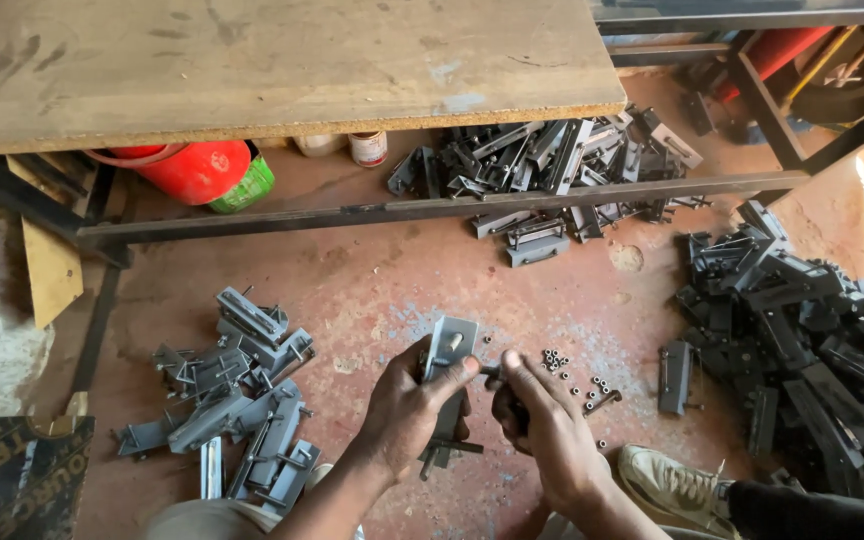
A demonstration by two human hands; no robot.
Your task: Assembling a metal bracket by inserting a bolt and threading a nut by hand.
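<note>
Upright, a grey metal bracket [449,350] is gripped in the left hand [410,410], steadied for the right hand [542,425], clenched on a small dark tool [493,373]; loose nuts [577,380] lie just beyond

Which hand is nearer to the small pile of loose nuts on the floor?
The right hand. The nuts lie just beyond its knuckles, to its right. The left hand is farther off, on the other side, gripping a grey metal bracket.
</note>
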